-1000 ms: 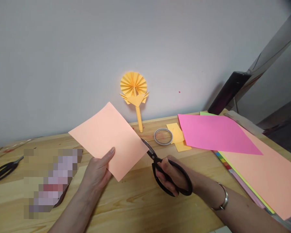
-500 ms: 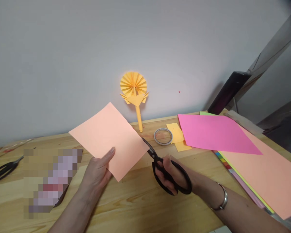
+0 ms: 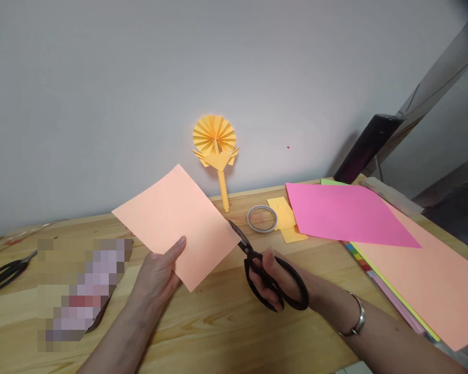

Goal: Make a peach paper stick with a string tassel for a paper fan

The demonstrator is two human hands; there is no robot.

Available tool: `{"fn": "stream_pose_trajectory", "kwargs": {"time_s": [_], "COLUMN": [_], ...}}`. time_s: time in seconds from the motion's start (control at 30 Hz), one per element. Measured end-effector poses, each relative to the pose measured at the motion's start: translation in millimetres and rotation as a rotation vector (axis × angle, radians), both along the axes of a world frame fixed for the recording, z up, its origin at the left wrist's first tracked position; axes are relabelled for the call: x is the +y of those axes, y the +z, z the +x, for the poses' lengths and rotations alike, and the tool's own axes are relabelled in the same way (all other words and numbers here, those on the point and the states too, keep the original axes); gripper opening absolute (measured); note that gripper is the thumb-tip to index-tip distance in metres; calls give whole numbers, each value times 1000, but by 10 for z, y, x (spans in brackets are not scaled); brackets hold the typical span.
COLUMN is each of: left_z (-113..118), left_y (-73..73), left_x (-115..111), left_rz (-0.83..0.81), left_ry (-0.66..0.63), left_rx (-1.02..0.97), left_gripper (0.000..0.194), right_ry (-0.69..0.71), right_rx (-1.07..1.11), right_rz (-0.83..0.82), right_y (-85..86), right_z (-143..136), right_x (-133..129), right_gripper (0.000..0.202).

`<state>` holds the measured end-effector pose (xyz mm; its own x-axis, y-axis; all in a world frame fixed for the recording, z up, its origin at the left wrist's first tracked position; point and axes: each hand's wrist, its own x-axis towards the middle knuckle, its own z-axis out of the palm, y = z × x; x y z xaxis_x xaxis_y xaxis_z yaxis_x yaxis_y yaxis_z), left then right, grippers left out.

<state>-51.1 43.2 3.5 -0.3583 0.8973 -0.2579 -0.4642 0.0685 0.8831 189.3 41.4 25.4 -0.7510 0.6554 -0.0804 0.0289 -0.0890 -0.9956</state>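
Left hand (image 3: 159, 269) is pinching peach sheet (image 3: 175, 208), right hand (image 3: 285, 280) is gripping scissors (image 3: 250, 253); one-edge hold is risking flex, hence skewed cut.

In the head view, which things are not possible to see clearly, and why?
Head view:
Left hand: partly hidden behind the peach sheet.
Held scissors: blades partly hidden behind that sheet.
Pixelated object: blurred by pixelation.
Other scissors: blades partly covered by pixelation.
Pale object: cut off by the bottom edge.
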Motion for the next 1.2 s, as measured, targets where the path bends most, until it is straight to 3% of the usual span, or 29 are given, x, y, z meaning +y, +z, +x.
{"fn": "stream_pose_trajectory", "kwargs": {"time_s": [0.53, 0.8, 1.2], "left_z": [-4, -8, 9], "left_y": [-21, -48, -23], "left_x": [-13, -9, -4], "left_rz": [-9, -1, 8], "left_ry": [-31, -31, -27], "left_rx": [13, 13, 18], "left_gripper": [54, 51, 53], "right_ry": [-17, -35, -55], "right_rx": [14, 25, 9], "right_rz": [-51, 3, -13], "right_y": [-56, -66, 3], "right_z": [-23, -32, -45], "right_x": [7, -9, -20], "right_gripper": [72, 70, 70]}}
